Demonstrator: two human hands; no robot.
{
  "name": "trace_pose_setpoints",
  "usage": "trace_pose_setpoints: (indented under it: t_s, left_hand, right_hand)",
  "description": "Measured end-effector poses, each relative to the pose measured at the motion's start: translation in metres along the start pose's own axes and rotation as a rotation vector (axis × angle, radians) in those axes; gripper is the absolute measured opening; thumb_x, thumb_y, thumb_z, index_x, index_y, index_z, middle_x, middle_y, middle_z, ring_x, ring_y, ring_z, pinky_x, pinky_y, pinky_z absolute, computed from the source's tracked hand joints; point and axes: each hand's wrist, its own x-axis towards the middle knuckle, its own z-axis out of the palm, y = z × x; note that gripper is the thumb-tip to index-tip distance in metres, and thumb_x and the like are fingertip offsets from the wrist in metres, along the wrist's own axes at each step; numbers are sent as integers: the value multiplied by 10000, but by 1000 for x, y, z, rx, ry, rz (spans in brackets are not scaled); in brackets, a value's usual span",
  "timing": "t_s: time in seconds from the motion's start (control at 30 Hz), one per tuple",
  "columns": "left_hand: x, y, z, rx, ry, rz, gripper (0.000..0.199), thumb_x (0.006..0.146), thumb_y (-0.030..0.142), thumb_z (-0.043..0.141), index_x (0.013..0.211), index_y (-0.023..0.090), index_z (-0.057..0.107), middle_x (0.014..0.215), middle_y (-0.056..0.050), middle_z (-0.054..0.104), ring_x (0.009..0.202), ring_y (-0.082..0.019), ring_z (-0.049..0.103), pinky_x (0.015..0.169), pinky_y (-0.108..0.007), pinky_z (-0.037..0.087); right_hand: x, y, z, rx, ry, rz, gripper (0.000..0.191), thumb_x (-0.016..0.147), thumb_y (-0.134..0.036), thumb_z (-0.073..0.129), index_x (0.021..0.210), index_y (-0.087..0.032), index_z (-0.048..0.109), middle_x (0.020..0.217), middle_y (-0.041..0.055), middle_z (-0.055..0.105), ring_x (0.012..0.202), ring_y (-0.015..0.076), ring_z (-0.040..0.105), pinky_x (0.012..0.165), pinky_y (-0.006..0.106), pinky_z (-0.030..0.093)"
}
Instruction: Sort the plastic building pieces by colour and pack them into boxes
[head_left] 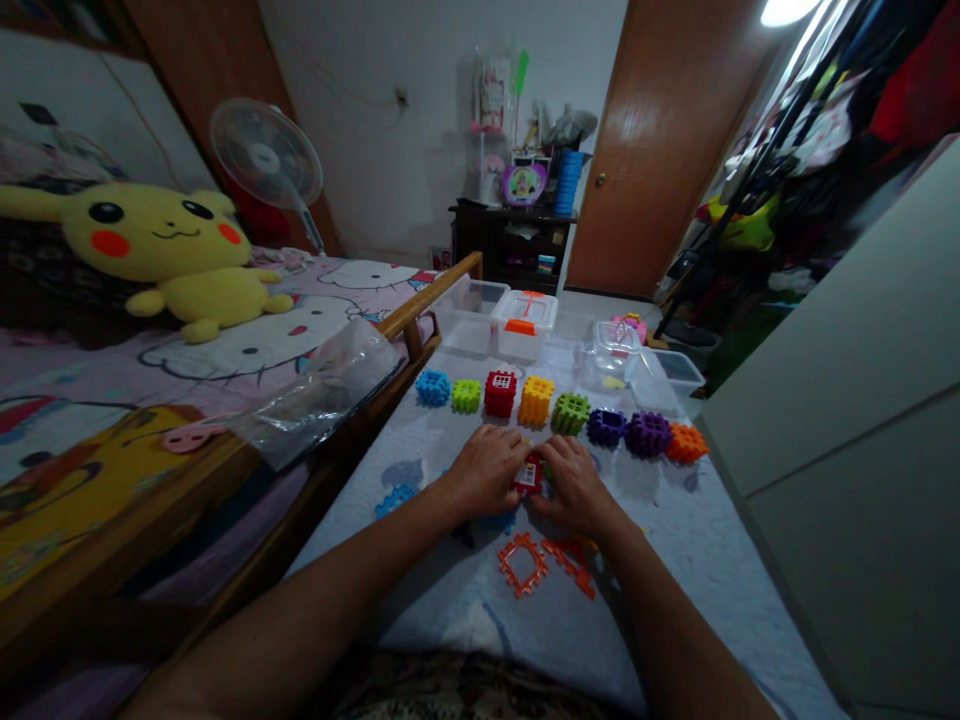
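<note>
blue piece [395, 500]: lying on the worktop [352, 540], near the left forearm
left hand [487, 470]: fingers curling together, pinching the red piece's left side
orange frame [523, 565]: lying flat, nearer the person than the hands
red piece [529, 476]: sitting between both hands
block row [537, 402]: standing beyond the hands, running blue to orange
right hand [576, 487]: fingers bending, pinching the red piece's right side

Bare counter [450, 640] lies open at the near edge, while a row of blocks [537, 401], backed by clear bins [472, 312], bars the far side.
</note>
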Motion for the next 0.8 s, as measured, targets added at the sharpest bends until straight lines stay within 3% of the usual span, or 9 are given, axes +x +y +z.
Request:
trace_pose_setpoints:
  t_s: [0.1,0.2,0.37,0.5,0.67,0.8]
  left_hand:
    - [1,-2,0,24,-4,20,413,675,322,718,1045,177,611,1014,-92,648,972,-291,585,879,-418,419]
    - [4,-11,-12,37,10,22,388,666,336,723,1003,176,620,995,-95,644,956,-290,586,894,-420,419]
    - [29,-53,-57,45,109,-66,435,676,336,717,1068,183,606,1085,-108,627,1036,-303,569,943,-426,410]
    - [61,-89,-80,35,9,-124,465,641,310,732,1070,162,631,1110,-94,629,1032,-278,583,898,-357,444]
    - [90,-107,-75,-8,-119,-127,469,627,284,740,1055,107,665,1076,-104,654,966,-246,613,817,-287,465]
    - [98,-111,-69,47,-200,-137,365,619,267,724,957,134,691,964,-73,688,867,-227,624,723,-274,463]
  right_hand:
    - [0,-2,0,12,-11,6,370,727,-289,681,1069,-197,575,1043,81,572,987,270,489,864,405,406]
    - [-1,2,2,35,31,10,477,736,-284,680,1180,-180,542,1122,114,571,1050,294,488,917,442,410]
    - [-3,13,7,36,84,24,769,740,-315,692,1428,-190,372,1313,159,515,1176,329,463,985,511,398]
    - [-3,13,8,28,43,40,746,752,-297,676,1434,-199,390,1326,158,519,1193,330,463,1003,518,393]
    - [-4,8,5,66,-5,65,746,758,-282,668,1443,-179,391,1343,155,501,1210,323,444,1027,499,377]
    - [-4,7,2,82,-35,76,728,763,-284,663,1437,-183,407,1359,153,491,1226,328,430,1031,501,370]
